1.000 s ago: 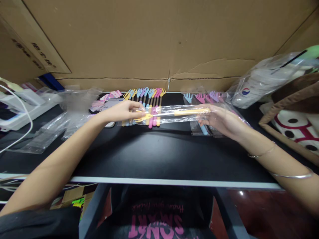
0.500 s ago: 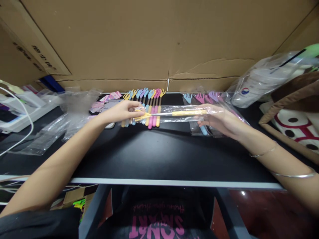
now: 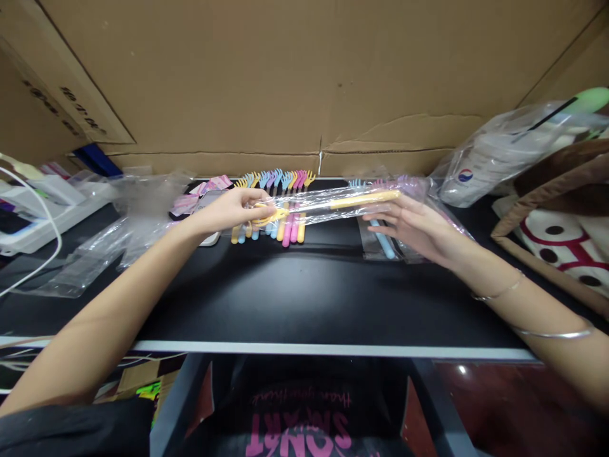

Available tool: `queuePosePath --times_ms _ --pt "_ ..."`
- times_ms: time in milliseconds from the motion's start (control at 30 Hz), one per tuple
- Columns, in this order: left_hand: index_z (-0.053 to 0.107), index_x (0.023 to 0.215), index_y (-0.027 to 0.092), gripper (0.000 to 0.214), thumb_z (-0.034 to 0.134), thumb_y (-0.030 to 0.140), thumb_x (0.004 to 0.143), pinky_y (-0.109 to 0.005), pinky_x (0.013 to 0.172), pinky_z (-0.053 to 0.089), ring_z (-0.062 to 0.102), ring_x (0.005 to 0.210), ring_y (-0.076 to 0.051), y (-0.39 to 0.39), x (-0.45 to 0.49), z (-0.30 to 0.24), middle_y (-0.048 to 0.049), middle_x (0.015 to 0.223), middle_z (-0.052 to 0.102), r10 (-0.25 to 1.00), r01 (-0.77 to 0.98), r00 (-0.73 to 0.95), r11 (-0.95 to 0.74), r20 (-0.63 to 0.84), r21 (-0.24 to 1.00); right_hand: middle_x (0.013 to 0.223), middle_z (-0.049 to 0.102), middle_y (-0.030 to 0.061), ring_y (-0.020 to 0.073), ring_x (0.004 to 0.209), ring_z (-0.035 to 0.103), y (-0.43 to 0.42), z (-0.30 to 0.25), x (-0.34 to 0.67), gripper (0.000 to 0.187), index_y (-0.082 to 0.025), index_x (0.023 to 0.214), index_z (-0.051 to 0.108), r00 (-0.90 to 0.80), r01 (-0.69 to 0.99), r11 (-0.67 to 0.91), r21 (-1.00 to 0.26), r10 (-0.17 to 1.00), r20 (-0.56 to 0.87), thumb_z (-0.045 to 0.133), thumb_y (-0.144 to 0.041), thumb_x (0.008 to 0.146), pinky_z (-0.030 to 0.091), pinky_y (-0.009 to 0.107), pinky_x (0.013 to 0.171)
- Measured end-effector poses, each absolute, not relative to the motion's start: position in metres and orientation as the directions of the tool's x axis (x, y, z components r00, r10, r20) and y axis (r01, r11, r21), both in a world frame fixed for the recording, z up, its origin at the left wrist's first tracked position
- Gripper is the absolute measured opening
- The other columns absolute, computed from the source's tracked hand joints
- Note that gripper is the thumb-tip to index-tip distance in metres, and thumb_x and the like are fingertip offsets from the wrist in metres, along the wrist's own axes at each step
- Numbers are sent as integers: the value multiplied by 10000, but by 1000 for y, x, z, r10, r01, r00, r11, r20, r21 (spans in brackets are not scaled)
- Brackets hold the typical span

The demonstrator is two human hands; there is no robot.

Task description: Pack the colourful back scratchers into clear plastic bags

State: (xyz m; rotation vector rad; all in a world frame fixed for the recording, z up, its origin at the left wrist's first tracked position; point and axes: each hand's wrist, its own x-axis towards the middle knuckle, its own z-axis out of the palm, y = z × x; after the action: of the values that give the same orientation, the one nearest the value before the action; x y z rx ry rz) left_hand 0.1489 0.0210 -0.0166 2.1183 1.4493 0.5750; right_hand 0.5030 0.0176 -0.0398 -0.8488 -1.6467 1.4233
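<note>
A yellow back scratcher (image 3: 354, 202) with a metal shaft lies inside a clear plastic bag (image 3: 321, 214), stretched level between my hands above the table. My left hand (image 3: 233, 211) pinches the claw end through the plastic. At the handle end, my right hand (image 3: 419, 225) holds the bagged scratcher near the thumb, its other fingers stretched out beneath; the thumb's grip is partly hidden. Behind the bag is a row of pink, yellow, blue and purple back scratchers (image 3: 295, 231). Below my right fingers lies a blue-handled back scratcher (image 3: 384, 244) among bagged ones.
Clear plastic bags (image 3: 143, 206) are heaped at the left, beside a white power strip (image 3: 42, 225) with cables. A phone (image 3: 210, 240) lies behind my left wrist. A bagged cup (image 3: 485, 165) and a brown-handled bag (image 3: 547, 209) stand right. Cardboard (image 3: 285, 82) walls the back.
The handle end of the yellow back scratcher has tilted up, along with my right hand. My right fingers have spread and stretched out more. My left hand keeps its pinch.
</note>
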Motion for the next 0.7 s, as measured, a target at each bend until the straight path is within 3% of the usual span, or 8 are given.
queuePosePath --times_ms 167,533,700 --pt "634 847 157 366 584 519 842 -212 594 380 558 670 -124 16 157 -16 -8 767 623 932 711 351 -327 89 622 1202 703 42 245 1164 642 22 -43 502 424 -302 1043 655 -381 -7 134 -991 916 126 569 -665 841 555 448 965" --pt "648 841 153 400 588 548 831 -213 541 343 531 581 -110 16 162 -20 6 680 614 911 688 396 -376 113 621 1217 686 38 246 1180 615 25 -43 506 367 -319 1119 643 -272 -23 151 -988 950 152 500 -588 915 529 463 988" --pt "686 876 167 378 572 527 860 -224 613 367 588 698 -141 23 167 -15 -17 775 682 889 718 404 -455 217 527 1203 685 23 209 1123 622 21 -34 506 302 -322 1104 682 -261 -145 158 -977 946 192 550 -517 916 556 346 897"
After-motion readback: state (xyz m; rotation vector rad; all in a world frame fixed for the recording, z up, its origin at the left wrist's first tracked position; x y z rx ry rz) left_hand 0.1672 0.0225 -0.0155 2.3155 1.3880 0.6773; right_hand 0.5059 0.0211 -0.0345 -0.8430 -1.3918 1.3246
